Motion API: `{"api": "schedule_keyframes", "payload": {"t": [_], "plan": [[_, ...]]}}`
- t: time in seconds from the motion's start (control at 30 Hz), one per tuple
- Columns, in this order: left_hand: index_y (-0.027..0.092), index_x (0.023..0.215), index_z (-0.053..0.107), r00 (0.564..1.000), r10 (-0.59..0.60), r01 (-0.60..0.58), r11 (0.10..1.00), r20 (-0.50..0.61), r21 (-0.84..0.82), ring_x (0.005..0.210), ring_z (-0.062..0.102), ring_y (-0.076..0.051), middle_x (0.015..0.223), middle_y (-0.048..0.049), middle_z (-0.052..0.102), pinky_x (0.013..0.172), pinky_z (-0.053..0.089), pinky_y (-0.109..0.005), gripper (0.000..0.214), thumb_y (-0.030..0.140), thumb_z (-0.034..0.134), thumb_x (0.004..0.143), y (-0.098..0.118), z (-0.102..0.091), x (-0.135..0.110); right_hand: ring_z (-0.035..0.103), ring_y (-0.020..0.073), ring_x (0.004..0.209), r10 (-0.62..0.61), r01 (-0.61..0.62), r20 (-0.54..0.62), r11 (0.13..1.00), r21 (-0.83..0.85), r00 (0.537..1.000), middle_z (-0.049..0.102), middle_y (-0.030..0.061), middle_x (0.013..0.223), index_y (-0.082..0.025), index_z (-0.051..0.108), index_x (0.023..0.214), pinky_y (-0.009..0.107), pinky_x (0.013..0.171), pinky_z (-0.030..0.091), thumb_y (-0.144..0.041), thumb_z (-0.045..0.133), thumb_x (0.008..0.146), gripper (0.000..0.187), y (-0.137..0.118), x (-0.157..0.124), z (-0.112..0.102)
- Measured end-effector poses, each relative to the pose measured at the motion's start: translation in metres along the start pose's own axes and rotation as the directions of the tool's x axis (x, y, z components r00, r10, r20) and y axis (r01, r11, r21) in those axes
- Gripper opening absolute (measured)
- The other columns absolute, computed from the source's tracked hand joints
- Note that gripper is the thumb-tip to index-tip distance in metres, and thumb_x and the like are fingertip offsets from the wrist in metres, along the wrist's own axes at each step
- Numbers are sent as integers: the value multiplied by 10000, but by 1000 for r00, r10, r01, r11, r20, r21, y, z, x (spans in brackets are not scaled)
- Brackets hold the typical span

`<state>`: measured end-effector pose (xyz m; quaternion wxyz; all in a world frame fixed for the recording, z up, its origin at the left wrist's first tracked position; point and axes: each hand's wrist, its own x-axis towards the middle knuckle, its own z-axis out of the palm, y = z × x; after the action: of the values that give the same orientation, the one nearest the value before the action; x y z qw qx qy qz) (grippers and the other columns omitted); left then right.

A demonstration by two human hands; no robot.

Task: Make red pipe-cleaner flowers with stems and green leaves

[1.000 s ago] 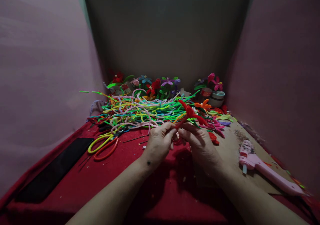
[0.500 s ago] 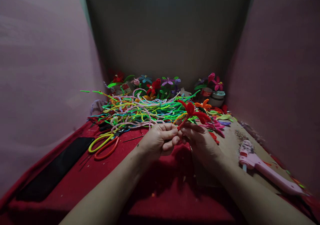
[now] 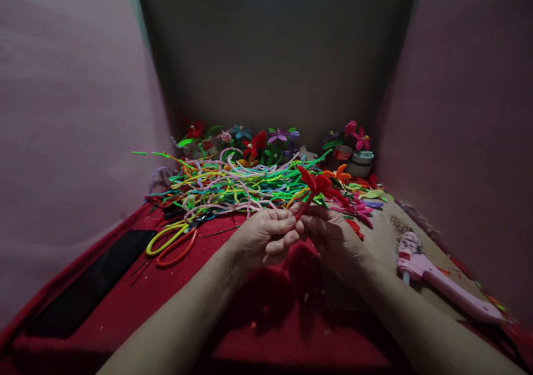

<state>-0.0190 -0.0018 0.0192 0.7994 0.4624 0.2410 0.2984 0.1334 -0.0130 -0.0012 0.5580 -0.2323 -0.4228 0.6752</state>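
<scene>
My left hand point(image 3: 263, 237) and my right hand point(image 3: 333, 236) meet over the red cloth point(image 3: 175, 303), both pinched on the stem of a red pipe-cleaner flower point(image 3: 320, 185). The flower's petals stick up and to the right above my fingers. The left hand's fingers are curled into a loose fist around the lower stem. Just beyond the hands lies a tangled heap of coloured pipe cleaners point(image 3: 233, 185).
Scissors with yellow and orange handles point(image 3: 172, 240) lie left of my hands. A black flat object point(image 3: 89, 286) sits at the near left. A pink glue gun point(image 3: 437, 278) rests on cardboard at the right. Finished flowers point(image 3: 266, 140) and a small jar point(image 3: 360, 163) line the back wall.
My left hand has turned and curled its fingers tighter around the stem. The red flower has shifted slightly up and to the right. The right hand stays pinched.
</scene>
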Motion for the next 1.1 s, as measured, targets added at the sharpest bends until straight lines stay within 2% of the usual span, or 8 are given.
{"api": "schedule_keyframes", "payload": {"t": [0.13, 0.27, 0.37, 0.47, 0.57, 0.63, 0.8, 1.1], "plan": [[119, 706, 568, 967, 176, -102, 930, -186, 352, 296, 368, -16, 508, 38, 526, 306, 260, -138, 188, 285, 543, 791, -1, 12, 0, 514, 113, 550, -38, 34, -92, 999, -38, 995, 621, -6, 651, -177, 668, 728, 253, 548, 401, -215, 686, 637, 100, 6, 5, -3], [142, 749, 587, 838, 462, -87, 640, -291, 763, 372, 434, -46, 531, 38, 542, 390, 337, -165, 114, 223, 517, 789, -10, 19, 4, 470, 92, 521, -112, 92, -214, 990, -103, 970, 624, -15, 664, -175, 673, 720, 243, 511, 358, -211, 700, 628, 102, 12, 6, -6], [164, 834, 575, 736, 642, -37, 356, -216, 934, 503, 532, -87, 658, 2, 601, 493, 412, -193, 83, 195, 504, 803, -21, 15, 8, 502, 113, 569, -149, 125, -225, 985, -120, 963, 633, -13, 659, -178, 676, 729, 257, 555, 383, -206, 691, 637, 97, 15, 5, -6], [163, 957, 522, 645, 761, -11, 99, -69, 995, 678, 595, -134, 800, -41, 622, 619, 461, -231, 148, 155, 498, 811, -30, 8, 11, 565, 146, 673, -129, 118, -207, 991, -68, 970, 653, -4, 700, -184, 678, 760, 281, 645, 426, -205, 679, 652, 110, 18, 5, -6], [149, 969, 514, 626, 773, -12, -121, 101, 993, 783, 593, -164, 849, -70, 609, 702, 467, -270, 145, 140, 437, 846, -33, 5, 12, 594, 164, 714, -113, 110, -192, 994, -26, 975, 665, 2, 721, -188, 678, 804, 299, 674, 447, -207, 681, 646, 159, 20, 7, -6], [149, 924, 530, 634, 757, -13, -189, 154, 982, 788, 582, -170, 829, -74, 600, 717, 460, -280, 150, 149, 391, 870, -33, 4, 11, 600, 171, 728, -124, 118, -196, 992, -40, 973, 665, 6, 719, -185, 676, 797, 304, 682, 455, -209, 686, 638, 161, 19, 7, -5], [164, 899, 562, 675, 731, 4, -134, 96, 991, 757, 561, -169, 807, -76, 593, 714, 429, -269, 211, 181, 353, 886, -30, 5, 9, 592, 176, 780, -136, 112, -237, 987, -114, 962, 661, 4, 754, -193, 669, 724, 307, 738, 447, -217, 701, 628, 104, 14, 5, 0], [195, 806, 604, 646, 754, -141, 271, -119, 952, 629, 523, -127, 704, -15, 597, 632, 383, -224, 134, 201, 472, 827, -23, 12, 6, 540, 145, 701, -176, 145, -207, 977, -155, 962, 644, 0, 747, -179, 654, 702, 307, 730, 420, -244, 724, 619, 127, 13, 4, 2]]}}
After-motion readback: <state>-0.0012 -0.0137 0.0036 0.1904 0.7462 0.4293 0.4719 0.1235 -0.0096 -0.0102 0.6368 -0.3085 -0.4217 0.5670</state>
